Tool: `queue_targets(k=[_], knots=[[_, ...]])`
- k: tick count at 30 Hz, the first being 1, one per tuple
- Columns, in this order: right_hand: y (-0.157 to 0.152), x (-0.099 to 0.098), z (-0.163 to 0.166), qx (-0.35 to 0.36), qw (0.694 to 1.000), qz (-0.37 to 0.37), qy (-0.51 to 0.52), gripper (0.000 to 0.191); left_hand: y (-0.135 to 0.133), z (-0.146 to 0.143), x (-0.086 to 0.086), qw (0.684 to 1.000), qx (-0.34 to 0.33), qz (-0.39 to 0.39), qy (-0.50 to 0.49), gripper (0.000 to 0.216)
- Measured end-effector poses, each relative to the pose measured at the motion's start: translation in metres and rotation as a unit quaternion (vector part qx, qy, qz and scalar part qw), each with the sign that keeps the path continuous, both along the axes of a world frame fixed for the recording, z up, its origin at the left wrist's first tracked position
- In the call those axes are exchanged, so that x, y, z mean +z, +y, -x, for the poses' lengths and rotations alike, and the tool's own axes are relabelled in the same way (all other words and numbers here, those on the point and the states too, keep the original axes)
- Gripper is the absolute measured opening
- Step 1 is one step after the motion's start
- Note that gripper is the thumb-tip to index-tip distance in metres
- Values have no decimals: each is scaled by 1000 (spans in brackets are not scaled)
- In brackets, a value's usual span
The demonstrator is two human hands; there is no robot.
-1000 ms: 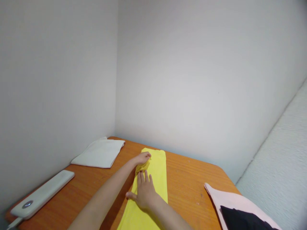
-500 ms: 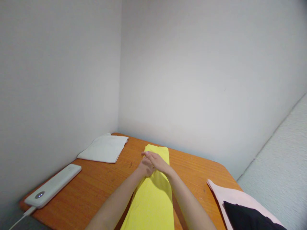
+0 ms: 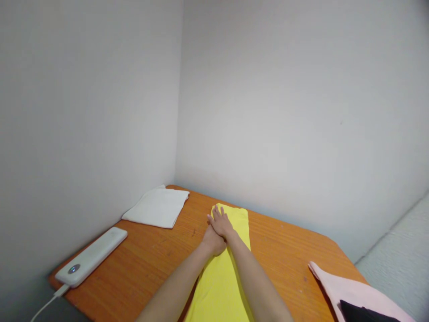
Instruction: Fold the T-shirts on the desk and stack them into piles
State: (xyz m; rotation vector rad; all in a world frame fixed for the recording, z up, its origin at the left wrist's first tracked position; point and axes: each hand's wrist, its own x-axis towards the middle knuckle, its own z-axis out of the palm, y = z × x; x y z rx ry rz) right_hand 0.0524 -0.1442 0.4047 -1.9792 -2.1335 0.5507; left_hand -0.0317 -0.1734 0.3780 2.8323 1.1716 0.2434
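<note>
A long folded piece of yellow cloth lies lengthwise on the wooden table, from the near edge towards the back wall. Flat on its far part rests my right hand, open, its fingers apart and pointing away from me. My left hand is against the same cloth, just nearer and to the left. The two hands overlap, with the right one across the left, so the left hand's fingers are mostly hidden. The cloth's near end runs out of view between my forearms.
A folded white cloth lies at the table's back left. Nearer on the left is a white power bank with a cable plugged in. At the lower right are a pink cloth and a black cloth. Walls border the table.
My right hand has turned and spread its fingers flat on the yellow cloth, pointing forward instead of left. The view has shifted slightly left, so everything appears further right.
</note>
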Motion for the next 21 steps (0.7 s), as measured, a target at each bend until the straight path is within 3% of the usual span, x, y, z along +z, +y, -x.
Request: queue_targets(k=[3,6,10,13,17,21], knots=[[-5,3,0,-10,1000,-3,1,72,-1,-1,3,1000,-3,-4,-3,65],[-31,7,-3,-46,999,-28,0,71,-2,-1,6,1000,-14,-8,-1,65],[-100,2,-11,-100,994,-41,-6,72,-5,0,14,1000,-23,-18,-1,51],[-159,-4,-18,-102,993,-49,-26,73,-13,-1,25,999,-18,-36,-12,43],[-213,-6,-24,-83,994,-59,-49,77,-40,5,38,998,-17,-55,-25,45],[-241,-6,-23,-46,996,-59,-37,88,-81,30,35,999,-10,-50,-19,50]])
